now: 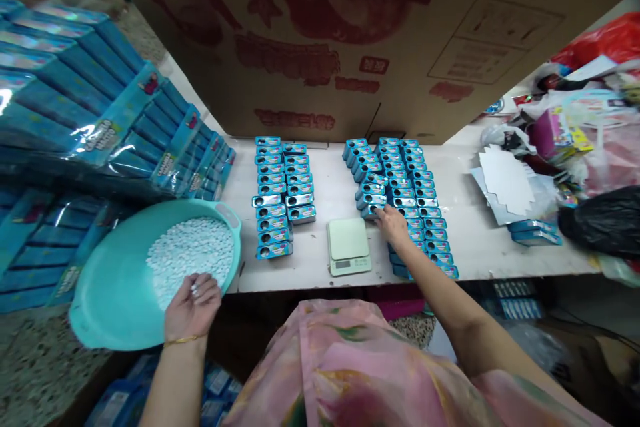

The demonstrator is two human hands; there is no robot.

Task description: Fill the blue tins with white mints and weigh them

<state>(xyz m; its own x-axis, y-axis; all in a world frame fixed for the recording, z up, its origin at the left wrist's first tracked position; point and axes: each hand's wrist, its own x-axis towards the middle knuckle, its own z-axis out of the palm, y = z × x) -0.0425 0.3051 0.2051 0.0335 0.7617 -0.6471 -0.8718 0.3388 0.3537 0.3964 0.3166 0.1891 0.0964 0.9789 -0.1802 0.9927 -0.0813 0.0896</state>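
The left hand (pixel 195 303) is curled up over the near side of the basin (pixel 115 273), its fingers closed on a few white pieces (pixel 193 250) like those heaped below it. The right hand (pixel 395 227) reaches across the counter (pixel 313 260) to the nearest tin (pixel 373 211) of the crooked inner column; its fingertips touch that tin, though whether they grip it cannot be told. The two hands are well apart

A loose but closed curl suits the left hand, since small pieces could slip between the fingers, and over the basin any stray would likely drop back in. The right hand does best with a light touch at the tin's near end, because the tins stand packed one behind another and a push could shift the whole column. The right forearm passes over the near ends of the outer columns, so the wrist and elbow want to ride high

The kitchen scale (pixel 349 239) sits just beside that tin, near the counter's front edge, and a low sweep could nudge it. White surface shows on its left, between it and the two left columns (pixel 273 223), which makes the easier lane. The near tins on both sides stand close to the front edge. Behind the columns a cardboard box (pixel 320 90) forms a wall; wrapped packs (pixel 115 113) crowd the far left, and white card (pixel 505 180) and a black bag (pixel 600 220) lie to the right
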